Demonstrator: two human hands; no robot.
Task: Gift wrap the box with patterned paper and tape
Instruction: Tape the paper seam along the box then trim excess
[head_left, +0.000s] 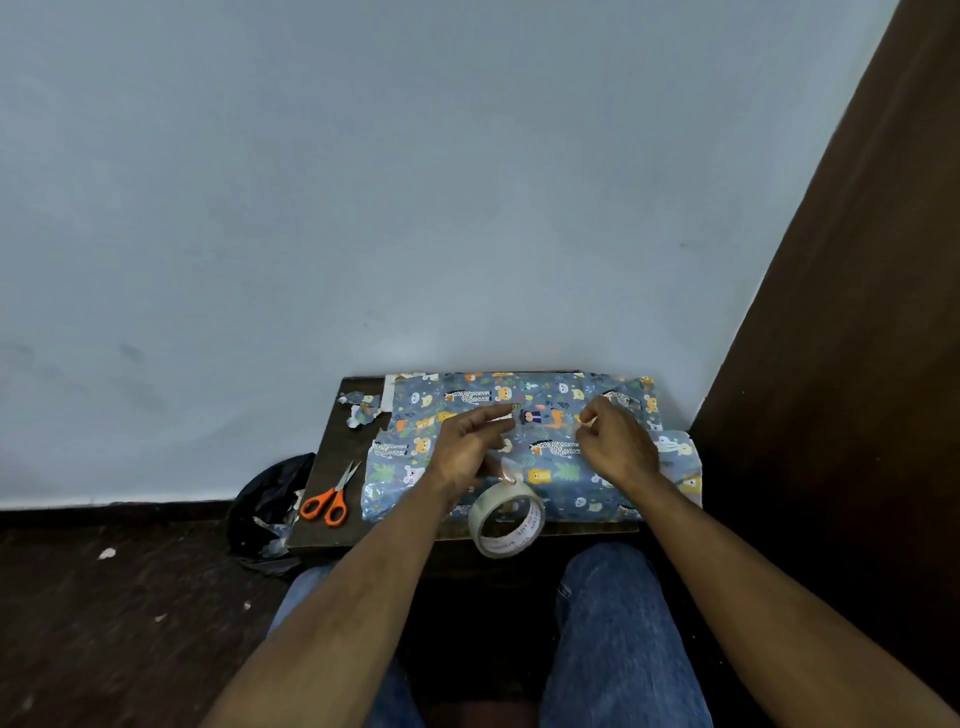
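The box (524, 447) lies on the small dark table (332, 447) in front of my knees, against the wall, and the patterned paper (566, 470) with animals already covers all of its top that I can see. So the main wrapping seems done; I judge that I am now closing the seam with tape.

My left hand (467, 449) hovers over the left middle of the box. Its fingers are stretched and relaxed, the index finger points to the right, and I cannot see that it grips anything. My right hand (615, 441) is over the right middle of the box, and its grip is closed: the thumb and the fingers pinch something small and clear, which I think is the end of a tape strip, but this is too fine to tell surely.

The tape roll (506, 519) stands on its edge at the near side of the box, just beside my left wrist. The orange scissors (330, 499) lie on the left part of the table, and some paper scraps (363, 408) lie at the far left corner.

What is left, in my judgement: to press the tape down on the seam, and to fold and tape the ends. The right end of the paper looks loose.
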